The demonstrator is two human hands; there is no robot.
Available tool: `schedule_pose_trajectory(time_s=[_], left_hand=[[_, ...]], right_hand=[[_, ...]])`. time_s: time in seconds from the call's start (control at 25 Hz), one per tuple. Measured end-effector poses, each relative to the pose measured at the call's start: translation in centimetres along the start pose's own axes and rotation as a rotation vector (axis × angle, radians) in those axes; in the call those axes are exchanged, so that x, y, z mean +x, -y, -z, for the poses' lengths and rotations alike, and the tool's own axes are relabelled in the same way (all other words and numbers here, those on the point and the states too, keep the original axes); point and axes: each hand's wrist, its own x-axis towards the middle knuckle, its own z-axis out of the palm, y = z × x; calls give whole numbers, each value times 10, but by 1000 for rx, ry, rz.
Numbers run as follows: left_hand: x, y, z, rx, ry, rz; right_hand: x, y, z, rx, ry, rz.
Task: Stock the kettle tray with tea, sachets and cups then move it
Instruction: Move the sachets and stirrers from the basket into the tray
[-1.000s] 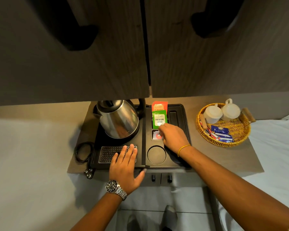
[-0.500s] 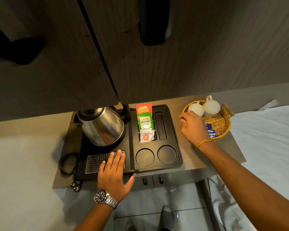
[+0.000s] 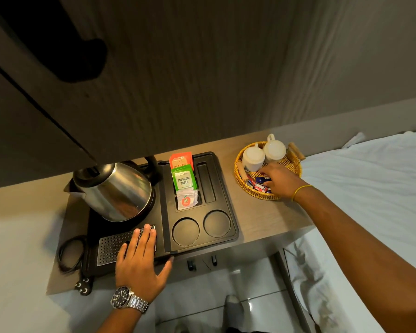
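Head view: your left hand (image 3: 139,258) lies flat, fingers spread, on the kettle tray (image 3: 228,222); your right hand (image 3: 277,180) reaches among sachets (image 3: 257,185) in the basket (image 3: 243,186), finger grip indeterminate

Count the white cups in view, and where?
2: left cup and right cup, upside down, side by side at the back of the wicker basket. None on the tray.

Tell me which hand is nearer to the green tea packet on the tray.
Left. The left hand rests flat on the tray's grille, below the green tea packet. The right hand is off the tray, reaching into the wicker basket, slightly farther away.
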Motion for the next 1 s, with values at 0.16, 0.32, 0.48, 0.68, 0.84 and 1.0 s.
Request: schedule_pose_trajectory(time_s=[0.16, 0.32, 0.48, 0.68, 0.84, 1.0], left_hand=[[2, -2, 3, -2, 12, 5], [2, -3, 4, -2, 15, 10], [1, -2, 3, 6, 4, 4], [2, 0, 0, 13, -1, 2], [2, 0, -1, 13, 0, 0], [2, 0, -1, 13, -1, 4]], right_hand=[[1, -4, 3, -56, 69, -4], [-3, -8, 10, -82, 150, 23], [-10, -11, 16, -131, 216, 65], [-9, -8, 18, -148, 175, 41], [-10, -12, 17, -87, 151, 19], [-13, -17, 20, -40, 96, 15]])
